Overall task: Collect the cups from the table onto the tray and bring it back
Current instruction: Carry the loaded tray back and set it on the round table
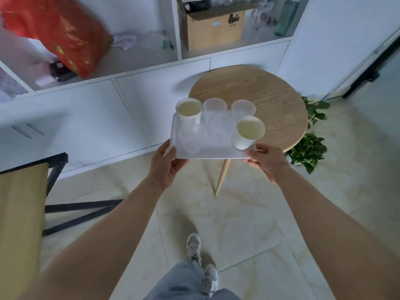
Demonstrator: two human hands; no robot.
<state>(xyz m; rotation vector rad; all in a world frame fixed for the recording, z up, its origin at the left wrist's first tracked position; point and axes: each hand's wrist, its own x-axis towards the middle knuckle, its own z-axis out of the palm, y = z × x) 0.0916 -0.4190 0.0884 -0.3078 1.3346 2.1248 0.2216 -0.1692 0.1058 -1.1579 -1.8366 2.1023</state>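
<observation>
I hold a white rectangular tray (214, 151) in the air, in front of a round wooden table (268, 100). My left hand (167, 164) grips its near left corner and my right hand (267, 160) grips its near right corner. Two white paper cups stand on it, one at the far left (188, 110) and one at the near right (247, 133), leaning a little. Two frosted plastic cups stand along the far edge, one in the middle (214, 108) and one to the right (243, 107). The picture is a little blurred.
A green potted plant (309, 148) sits on the floor right of the table. White low cabinets (108, 118) run along the wall behind, with a red bag (58, 33) and a cardboard box (214, 27) on the shelves. A wooden desk with black legs (21, 202) stands at the left.
</observation>
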